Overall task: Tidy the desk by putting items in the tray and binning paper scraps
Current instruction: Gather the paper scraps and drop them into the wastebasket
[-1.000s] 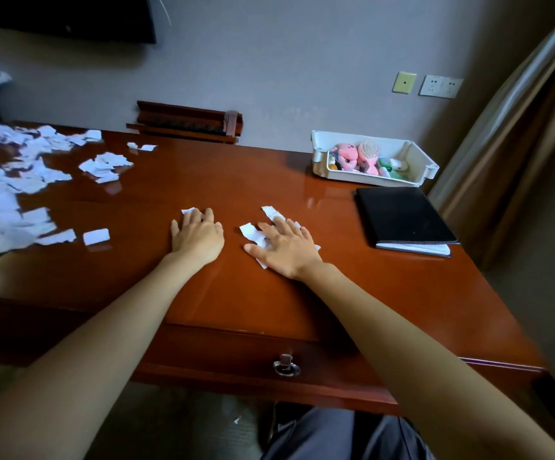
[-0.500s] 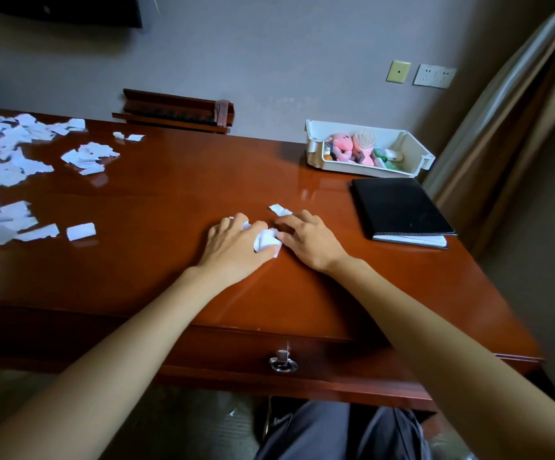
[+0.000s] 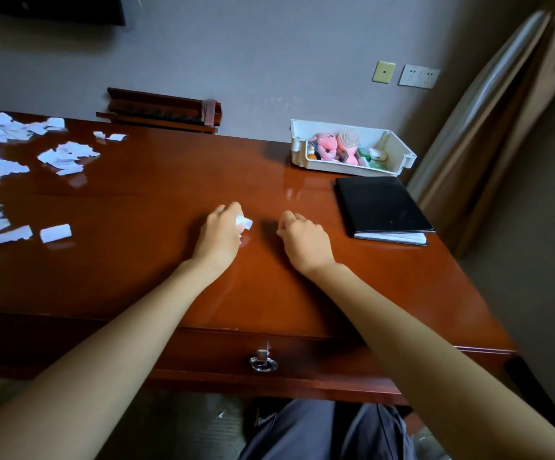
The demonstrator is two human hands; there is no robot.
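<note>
Rearward, white tray (image 3: 336,167), pink plush (image 3: 324,145), hairbrush (image 3: 349,138) inside

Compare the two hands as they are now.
The left hand grips a paper wad; the right hand shows no paper. The left hand lies nearer the loose scraps, the right hand nearer the notebook. Both are curled, knuckles up, over the desk.

My left hand (image 3: 219,234) curls over a paper wad (image 3: 244,223) — only one white corner shows, the rest buried in the fist. The right hand (image 3: 306,240) gives me its back; whether it holds anything, I cannot tell. Far left of the left hand, the scattered scraps (image 3: 0,169) run out of view. Beyond the right hand, the tray (image 3: 336,166) holds bits too small to name.
</note>
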